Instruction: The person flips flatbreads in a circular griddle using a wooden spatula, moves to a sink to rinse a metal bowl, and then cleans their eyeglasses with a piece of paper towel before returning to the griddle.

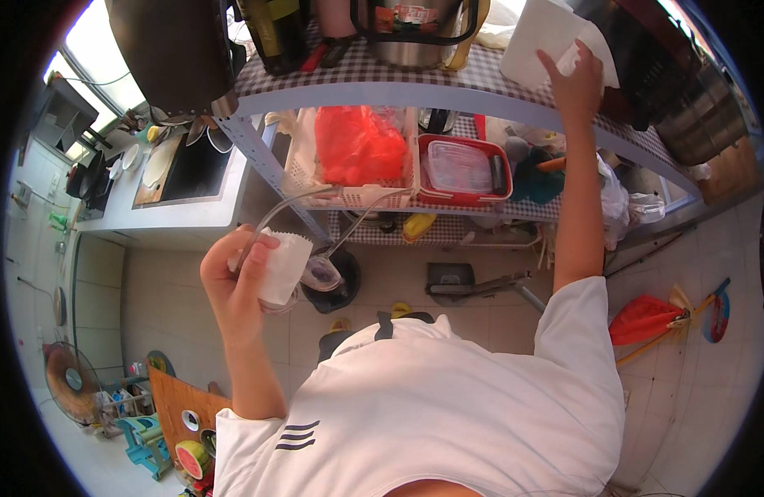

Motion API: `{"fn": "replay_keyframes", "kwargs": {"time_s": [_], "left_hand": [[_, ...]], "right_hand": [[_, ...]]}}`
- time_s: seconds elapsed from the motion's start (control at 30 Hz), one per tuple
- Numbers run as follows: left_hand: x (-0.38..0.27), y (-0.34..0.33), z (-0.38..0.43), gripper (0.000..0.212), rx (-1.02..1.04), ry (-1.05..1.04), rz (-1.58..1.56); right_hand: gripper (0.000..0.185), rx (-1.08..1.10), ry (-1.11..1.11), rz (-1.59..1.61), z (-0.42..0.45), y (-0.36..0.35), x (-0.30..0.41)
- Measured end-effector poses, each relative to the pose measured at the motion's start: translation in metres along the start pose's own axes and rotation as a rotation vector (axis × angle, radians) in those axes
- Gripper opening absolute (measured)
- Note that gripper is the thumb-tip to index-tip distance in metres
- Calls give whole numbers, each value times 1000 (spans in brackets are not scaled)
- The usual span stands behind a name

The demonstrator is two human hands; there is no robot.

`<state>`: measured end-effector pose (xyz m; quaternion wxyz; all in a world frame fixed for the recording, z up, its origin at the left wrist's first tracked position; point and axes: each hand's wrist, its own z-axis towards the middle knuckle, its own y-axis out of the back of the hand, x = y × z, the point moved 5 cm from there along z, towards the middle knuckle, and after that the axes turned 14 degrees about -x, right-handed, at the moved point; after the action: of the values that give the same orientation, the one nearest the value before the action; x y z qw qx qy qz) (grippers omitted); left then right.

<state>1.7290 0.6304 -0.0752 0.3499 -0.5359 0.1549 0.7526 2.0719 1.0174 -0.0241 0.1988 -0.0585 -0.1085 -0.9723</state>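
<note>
In my left hand I hold a pair of clear-framed glasses together with a piece of white tissue paper. The glasses' temples point up towards the shelf, and part of one lens is behind the tissue. My right hand is raised to the upper shelf at the right, with thumb and fingers spread at a white tissue pack. A bit of white tissue shows between the fingers; whether they grip it is unclear.
The metal shelf edge crosses before me. Above it stand a steel pot and a dark bottle. Below are a white plastic basket with a red bag and a red bin. A black bucket and a dustpan stand on the floor.
</note>
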Motion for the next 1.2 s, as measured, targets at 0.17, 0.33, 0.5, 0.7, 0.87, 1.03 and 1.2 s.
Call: {"fn": "replay_keyframes", "kwargs": {"time_s": [0.17, 0.33, 0.5, 0.7, 0.87, 1.03, 1.2], "left_hand": [[-13, 7, -4, 12, -61, 27, -56], [-15, -8, -9, 16, 66, -24, -153], [-15, -13, -17, 22, 153, -137, -178], [-20, 20, -15, 24, -31, -184, -232], [-17, 57, 2, 29, -76, -128, -176], [-22, 67, 6, 34, 16, -219, -191], [-22, 74, 6, 35, 59, -230, -215]], "right_hand": [[20, -85, -227, 704, -29, 119, 89], [25, 443, 214, 1135, -81, 198, 242], [31, 689, -196, 1440, -113, 196, 297], [22, 592, -785, 1443, -136, 178, 262], [19, 642, -949, 2225, -89, 231, 309], [17, 770, -718, 2835, -62, 286, 361], [14, 809, -620, 2859, -67, 295, 366]]}}
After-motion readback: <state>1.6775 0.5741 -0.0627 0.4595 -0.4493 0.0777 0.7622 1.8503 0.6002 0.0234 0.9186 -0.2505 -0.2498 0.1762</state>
